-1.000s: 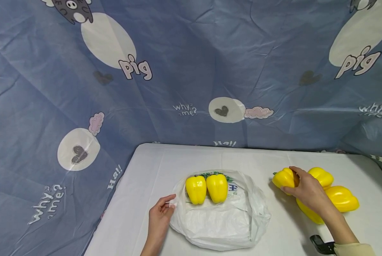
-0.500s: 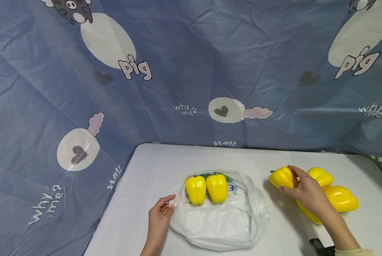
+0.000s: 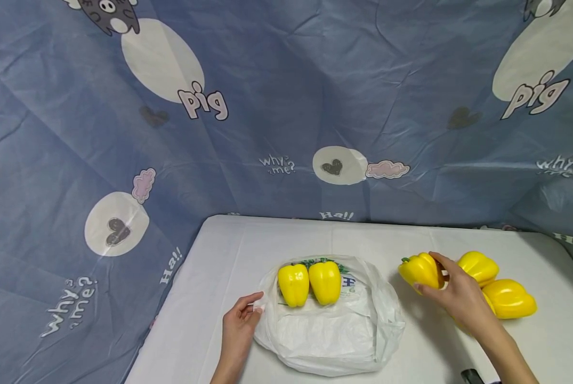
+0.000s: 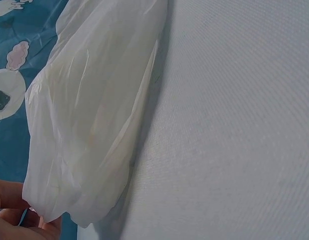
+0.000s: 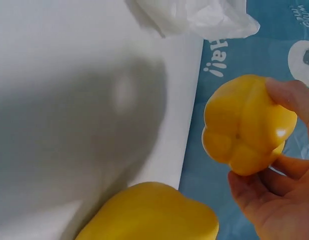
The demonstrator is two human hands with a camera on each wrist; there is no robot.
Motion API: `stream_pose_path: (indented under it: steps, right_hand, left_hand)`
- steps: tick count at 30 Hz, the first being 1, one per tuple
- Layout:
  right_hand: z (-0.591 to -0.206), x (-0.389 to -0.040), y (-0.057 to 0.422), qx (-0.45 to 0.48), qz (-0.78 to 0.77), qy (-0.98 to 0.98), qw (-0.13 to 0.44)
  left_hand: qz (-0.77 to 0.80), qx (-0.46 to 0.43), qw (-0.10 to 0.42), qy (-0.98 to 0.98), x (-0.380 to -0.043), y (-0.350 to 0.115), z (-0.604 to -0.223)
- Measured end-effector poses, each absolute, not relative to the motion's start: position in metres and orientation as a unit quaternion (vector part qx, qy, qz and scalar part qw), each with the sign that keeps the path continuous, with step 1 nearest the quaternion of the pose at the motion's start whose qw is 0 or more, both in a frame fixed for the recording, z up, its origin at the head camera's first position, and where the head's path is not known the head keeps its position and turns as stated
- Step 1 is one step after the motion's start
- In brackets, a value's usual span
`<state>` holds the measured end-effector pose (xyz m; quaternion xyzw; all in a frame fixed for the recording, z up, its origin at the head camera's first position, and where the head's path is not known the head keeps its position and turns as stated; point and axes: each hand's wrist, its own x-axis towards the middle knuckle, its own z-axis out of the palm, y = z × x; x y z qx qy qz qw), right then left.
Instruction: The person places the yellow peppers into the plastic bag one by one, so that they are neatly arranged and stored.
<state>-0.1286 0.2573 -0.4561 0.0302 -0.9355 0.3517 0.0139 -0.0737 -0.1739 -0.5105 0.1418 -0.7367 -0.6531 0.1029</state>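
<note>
In the head view a white plastic bag [image 3: 324, 341] lies spread on the table with its mouth wide. Two yellow bell peppers [image 3: 293, 286] sit side by side inside it. My left hand [image 3: 238, 325] pinches the bag's left rim between thumb and fingers; the left wrist view has the bag's side [image 4: 94, 115] hanging from those fingertips. On the right, my right hand [image 3: 459, 296] grips another yellow bell pepper [image 3: 419, 270] between thumb and fingers, its green stem facing left. In the right wrist view this pepper's lobed bottom [image 5: 238, 136] shows.
Several more yellow bell peppers [image 3: 509, 298] lie on the table behind and beneath the right hand, one mostly hidden by the arm. The white table [image 3: 219, 256] ends at a blue printed cloth [image 3: 276, 117] at the back and left.
My right hand has shifted slightly left with the pepper, away from the others, and the pepper has tilted a little. The left hand and bag have stayed still.
</note>
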Motion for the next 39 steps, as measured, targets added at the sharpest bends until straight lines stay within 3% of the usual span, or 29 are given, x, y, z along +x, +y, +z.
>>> stream_pose_path:
  steps: [20,39]
  right_hand:
    - [-0.462,-0.11,0.246,0.03,0.395,-0.914,0.086]
    - [-0.463,-0.095,0.224,-0.029,0.509,-0.86,0.04]
  left_hand:
    - [-0.654,0.14,0.102,-0.737,-0.073,-0.174,-0.508]
    - [-0.647,0.131,0.108,-0.743,-0.074,-0.173,-0.509]
